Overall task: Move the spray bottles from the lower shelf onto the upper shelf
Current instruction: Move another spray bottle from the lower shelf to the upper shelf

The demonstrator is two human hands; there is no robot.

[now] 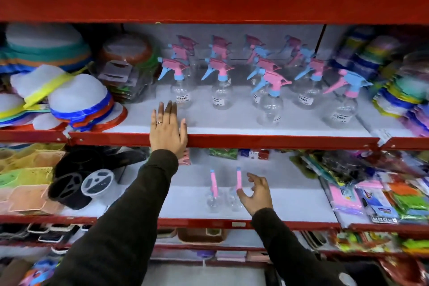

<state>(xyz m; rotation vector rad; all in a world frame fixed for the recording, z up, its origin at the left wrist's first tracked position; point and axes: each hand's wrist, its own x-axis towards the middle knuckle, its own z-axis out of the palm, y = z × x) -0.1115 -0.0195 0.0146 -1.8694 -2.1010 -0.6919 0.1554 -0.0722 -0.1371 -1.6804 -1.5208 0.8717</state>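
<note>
We're reaching w/ the right hand (255, 194), fingers spread & empty, just right of two spray bottles (235, 193) standing upright on the lower shelf (290, 202). Left hand (167, 127), flat & open, is resting on the upper shelf (278, 140) edge, farther off.

**Open front strip on the upper shelf**

The upper shelf (232, 123) has bare room along its front edge and left of the standing bottles (222, 86). Stacked lids (79, 104) block the far left. On the lower shelf (290, 197), two bottles (222, 193) stand amid seemingly clear board; packets (371, 193) crowd the right.
</note>
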